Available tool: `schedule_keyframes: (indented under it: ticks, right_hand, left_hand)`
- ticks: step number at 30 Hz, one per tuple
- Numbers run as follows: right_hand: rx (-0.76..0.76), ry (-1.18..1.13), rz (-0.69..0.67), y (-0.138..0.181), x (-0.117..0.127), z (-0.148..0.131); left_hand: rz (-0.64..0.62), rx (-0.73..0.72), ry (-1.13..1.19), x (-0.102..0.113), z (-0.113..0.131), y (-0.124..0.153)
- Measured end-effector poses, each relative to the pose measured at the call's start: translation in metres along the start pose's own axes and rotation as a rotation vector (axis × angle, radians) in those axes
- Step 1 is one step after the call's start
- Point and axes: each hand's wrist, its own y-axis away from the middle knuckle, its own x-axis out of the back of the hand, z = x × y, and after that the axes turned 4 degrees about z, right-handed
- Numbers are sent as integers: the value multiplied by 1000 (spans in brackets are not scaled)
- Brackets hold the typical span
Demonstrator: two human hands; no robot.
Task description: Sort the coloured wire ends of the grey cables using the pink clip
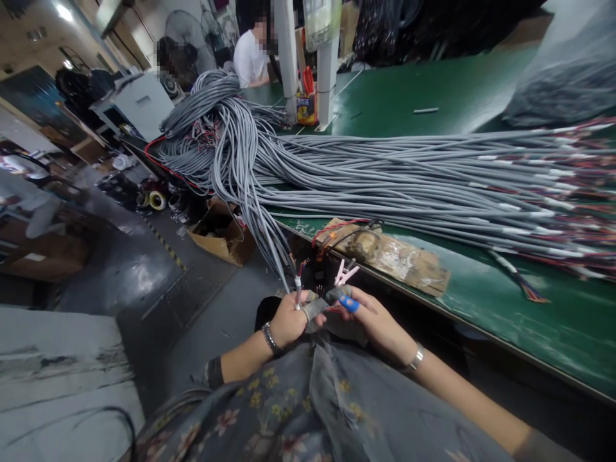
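Observation:
My left hand (pixel 291 319) is closed round the end of a grey cable (pixel 276 256); a white sleeve and coloured wire ends (pixel 301 269) stick up by its thumb. Close beside it, my right hand (pixel 378 321) pinches thin reddish wires (pixel 333 310) between the hands, their ends hidden by the fingers. Grey wrapping covers fingertips on both hands, and a blue band (pixel 349 303) is round a right finger. Just beyond the right fingertips shows a V-shaped pink thing (pixel 344 274), perhaps tool handles; whether the hand touches it I cannot tell.
Many grey cables (pixel 385 160) lie along the green bench (pixel 481 308), piled at its left end. Taped cardboard (pixel 404 260) lies along the near edge. An open carton (pixel 221 237) stands on the floor. Beyond a white post (pixel 327 83), a person in white (pixel 249 58) sits.

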Motion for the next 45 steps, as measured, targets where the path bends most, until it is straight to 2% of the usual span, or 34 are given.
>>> schedule_keyframes:
  ticks: [7, 16, 18, 22, 24, 29, 31, 35, 41, 45]
  right_hand:
    - [-85, -80, -53, -4, -4, -5]
    - [-149, -137, -2, -2, -13, 3]
    - [-192, -190, 45, -3, -15, 5]
    - [-247, -407, 293, -10, -12, 8]
    - [-255, -511, 343, -12, -5, 9]
    - [-360, -599, 125, -10, 8, 14]
    - [-382, -606, 80, -12, 10, 15]
    - [-315, -599, 64, -25, 9, 9]
    - [-98, -477, 116, -36, 3, 1]
    - [-106, -463, 99, -32, -2, 0]
  left_hand:
    - [-68, 169, -32, -4, 3, 0]
    - [-105, 233, -115, -4, 5, -1]
    - [-128, 241, -121, -4, 7, 0]
    - [-202, 226, -114, -2, 12, 2]
    - [-218, 212, -97, 1, 13, 2]
    - [-167, 212, 7, 5, 9, -2]
    - [-168, 221, 51, 5, 8, -6]
    - [-184, 227, 150, 3, 11, -14]
    - [-183, 227, 172, -5, 18, -27]
    - [-177, 223, 175, -9, 20, -28]
